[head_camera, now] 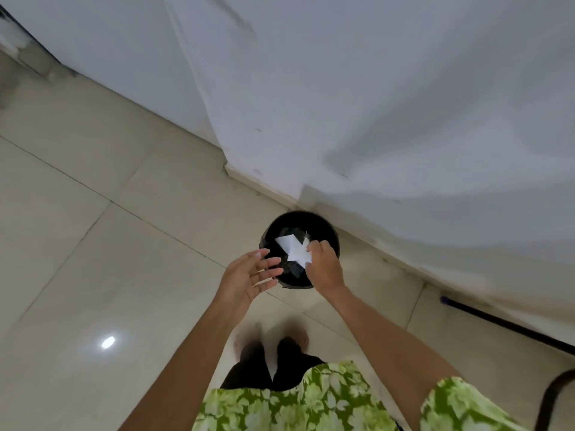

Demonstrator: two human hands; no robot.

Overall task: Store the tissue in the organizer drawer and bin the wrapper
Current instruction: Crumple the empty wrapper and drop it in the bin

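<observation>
A round black bin (323, 227) with a dark liner stands on the tiled floor against the white wall. A white wrapper (294, 248) hangs over the bin's mouth, pinched at its right edge by my right hand (323, 265). My left hand (249, 275) hovers at the bin's left rim, palm turned inward and fingers spread, holding nothing. The tissue and the organizer drawer are not in view.
Beige floor tiles (93, 244) spread to the left and toward me. A white wall (373, 104) with a jutting corner runs behind the bin. A dark rod (504, 321) lies along the wall's base at the right. My feet (273, 346) stand just short of the bin.
</observation>
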